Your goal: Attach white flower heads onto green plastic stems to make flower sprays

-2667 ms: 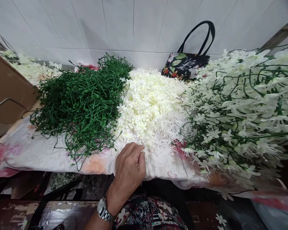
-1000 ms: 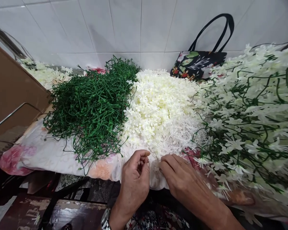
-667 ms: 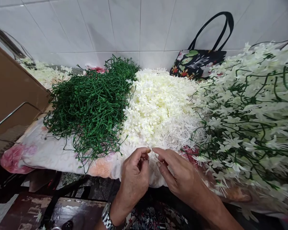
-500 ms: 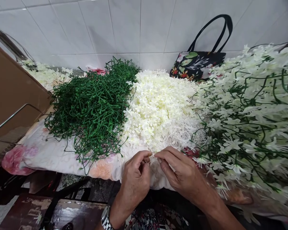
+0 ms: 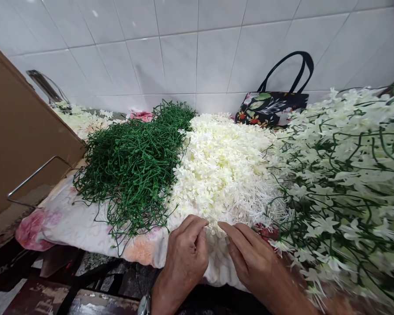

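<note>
Both hands meet at the near edge of a heap of loose white artificial flowers (image 5: 223,166). My left hand (image 5: 186,258) is curled, thumb and fingers pinched at the heap's front fringe. My right hand (image 5: 249,258) lies beside it, fingers pressed together and pointing at the same spot. What the fingertips hold is too small to name. A pile of green plastic stems (image 5: 131,162) lies to the left of the heap. Finished sprays of white flowers on green stems (image 5: 344,175) are stacked to the right.
A floral cloth (image 5: 62,218) covers the table. A brown cardboard sheet (image 5: 19,131) and a metal bar (image 5: 36,175) stand at the left. A black floral handbag (image 5: 272,105) leans on the white tiled wall (image 5: 197,48). More white flowers (image 5: 82,120) lie far left.
My right hand came in from the right and joined the left at the flower heap's front edge. The camera has tilted upward, so both hands sit lower in the picture.
</note>
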`<control>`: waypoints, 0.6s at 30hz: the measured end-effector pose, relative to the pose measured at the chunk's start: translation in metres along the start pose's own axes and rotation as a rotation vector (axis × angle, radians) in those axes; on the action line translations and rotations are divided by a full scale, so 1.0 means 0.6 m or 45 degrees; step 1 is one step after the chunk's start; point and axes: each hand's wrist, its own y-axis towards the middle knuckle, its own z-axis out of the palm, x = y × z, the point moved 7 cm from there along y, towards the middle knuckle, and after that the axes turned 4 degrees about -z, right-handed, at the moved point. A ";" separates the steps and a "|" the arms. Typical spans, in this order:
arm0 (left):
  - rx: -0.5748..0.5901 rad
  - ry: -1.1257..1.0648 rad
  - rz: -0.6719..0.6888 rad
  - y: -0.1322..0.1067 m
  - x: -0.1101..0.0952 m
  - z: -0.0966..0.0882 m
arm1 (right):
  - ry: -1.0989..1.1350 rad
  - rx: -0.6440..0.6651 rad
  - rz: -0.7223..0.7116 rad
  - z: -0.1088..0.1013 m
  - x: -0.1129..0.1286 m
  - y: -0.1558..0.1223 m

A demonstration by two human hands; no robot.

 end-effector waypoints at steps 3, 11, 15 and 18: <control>-0.013 0.277 -0.019 0.027 -0.005 0.004 | 0.070 -0.136 -0.041 -0.010 0.005 0.003; 0.159 0.811 -0.200 0.069 0.013 0.042 | 0.200 -0.245 -0.043 -0.016 0.004 0.003; 0.055 0.617 -0.155 0.061 0.009 0.027 | 0.278 -0.248 -0.006 -0.015 -0.002 -0.002; -0.037 0.314 -0.136 0.055 0.006 0.010 | 0.353 -0.263 0.024 -0.017 -0.006 -0.003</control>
